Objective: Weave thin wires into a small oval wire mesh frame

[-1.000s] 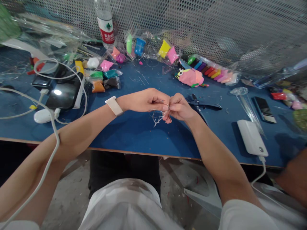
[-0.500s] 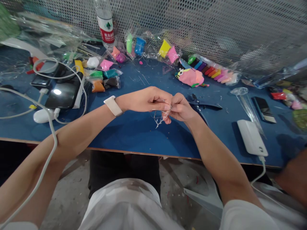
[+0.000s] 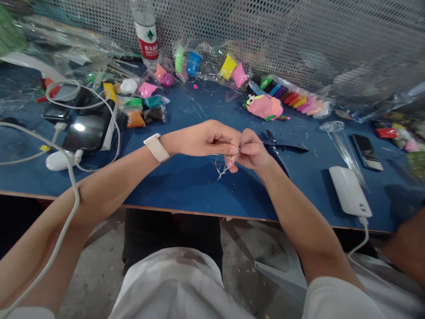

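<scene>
Thin silvery wire [image 3: 219,170], bent and twisted into a small open frame, hangs below my fingers over the blue table. My left hand [image 3: 212,138] pinches it between thumb and fingers. Close against it, my right hand [image 3: 252,149] has its fingertips closed on the wire at the same spot. The fingertips partly hide the wire where the hands meet. Just beyond my right hand lies a dark-handled cutting tool [image 3: 282,145], partly covered by that hand. A pink clay figure [image 3: 264,107] with a round eye rests farther back.
Colored clay packets [image 3: 156,102] and a water bottle [image 3: 146,37] line the back, before a perforated metal panel [image 3: 282,35]. Cabled phones [image 3: 88,128] sit at left. A white power bank [image 3: 350,190] and a phone [image 3: 367,152] lie at right, near another person's arm [image 3: 407,248].
Both hands stay together and have shifted very slightly to the right. The wire frame has turned a little and hangs slightly lower.
</scene>
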The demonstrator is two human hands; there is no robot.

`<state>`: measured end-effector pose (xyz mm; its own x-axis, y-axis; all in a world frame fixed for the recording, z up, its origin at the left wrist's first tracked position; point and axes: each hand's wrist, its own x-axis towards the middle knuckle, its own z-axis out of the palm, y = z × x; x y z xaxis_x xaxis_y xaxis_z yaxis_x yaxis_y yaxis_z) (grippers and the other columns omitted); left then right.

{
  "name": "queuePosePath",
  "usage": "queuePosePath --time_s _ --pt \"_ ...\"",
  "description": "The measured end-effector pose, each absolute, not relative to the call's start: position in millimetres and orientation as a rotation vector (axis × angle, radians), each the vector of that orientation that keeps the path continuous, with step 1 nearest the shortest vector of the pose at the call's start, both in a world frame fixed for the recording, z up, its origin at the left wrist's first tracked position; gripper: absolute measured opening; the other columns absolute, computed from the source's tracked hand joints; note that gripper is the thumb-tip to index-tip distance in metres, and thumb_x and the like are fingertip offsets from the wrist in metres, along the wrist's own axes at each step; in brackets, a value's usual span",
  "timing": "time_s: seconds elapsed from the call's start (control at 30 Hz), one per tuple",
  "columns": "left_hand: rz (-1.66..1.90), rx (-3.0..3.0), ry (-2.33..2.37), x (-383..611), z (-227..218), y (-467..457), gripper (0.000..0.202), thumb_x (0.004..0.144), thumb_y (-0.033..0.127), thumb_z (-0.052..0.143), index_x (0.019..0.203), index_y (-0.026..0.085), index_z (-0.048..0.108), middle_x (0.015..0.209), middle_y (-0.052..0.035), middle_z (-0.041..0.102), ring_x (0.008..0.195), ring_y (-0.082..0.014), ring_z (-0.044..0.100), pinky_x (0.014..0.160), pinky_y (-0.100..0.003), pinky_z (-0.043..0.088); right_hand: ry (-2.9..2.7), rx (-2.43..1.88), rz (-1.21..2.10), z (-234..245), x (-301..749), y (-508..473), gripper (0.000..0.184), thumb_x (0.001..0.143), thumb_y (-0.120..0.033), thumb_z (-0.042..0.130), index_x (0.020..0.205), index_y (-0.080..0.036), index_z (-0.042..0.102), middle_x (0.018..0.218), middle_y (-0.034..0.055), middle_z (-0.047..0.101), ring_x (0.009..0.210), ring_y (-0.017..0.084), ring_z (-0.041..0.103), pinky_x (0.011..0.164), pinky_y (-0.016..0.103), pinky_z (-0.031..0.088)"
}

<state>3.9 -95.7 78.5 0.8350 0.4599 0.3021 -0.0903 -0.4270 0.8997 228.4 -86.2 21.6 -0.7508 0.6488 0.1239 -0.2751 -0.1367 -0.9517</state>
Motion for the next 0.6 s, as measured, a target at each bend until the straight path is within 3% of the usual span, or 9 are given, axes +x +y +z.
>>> queuePosePath --time_s 0.23,0.43,0.6 --pt "0.651 1.917 0.294 3.3 76.8 -94.3 0.059 0.102 0.074 0.08 0.089 0.016 0.079 0.088 -0.0116 0.084 0.076 -0.0161 0.081 0.07 -0.022 0.062 -1.511 -0.38 1.939 19.5 229.9 -85.8 0.031 0.083 -0.048 0.092 0.066 -0.022 0.088 0.058 0.0068 0.078 0.038 0.019 0.07 0.039 0.023 0.058" --pt "0.663 1.895 0.235 4.0 79.8 -96.4 0.06 0.105 0.074 0.076 0.09 0.016 0.077 0.092 -0.0129 0.085 0.084 -0.0177 0.085 0.072 -0.022 0.063 -1.467 -0.434 1.904 19.8 226.1 -90.2 0.033 0.079 -0.049 0.094 0.063 -0.022 0.085 0.054 0.0057 0.074 0.036 0.016 0.065 0.04 0.021 0.057" --pt "0.65 1.901 0.248 4.1 82.5 -98.7 0.059 0.104 0.074 0.077 0.09 0.017 0.078 0.088 -0.0122 0.085 0.084 -0.0187 0.086 0.073 -0.023 0.064 -1.46 -0.323 1.916 21.4 222.5 -90.6 0.035 0.08 -0.052 0.093 0.063 -0.022 0.086 0.053 0.0061 0.074 0.035 0.02 0.067 0.036 0.023 0.056"
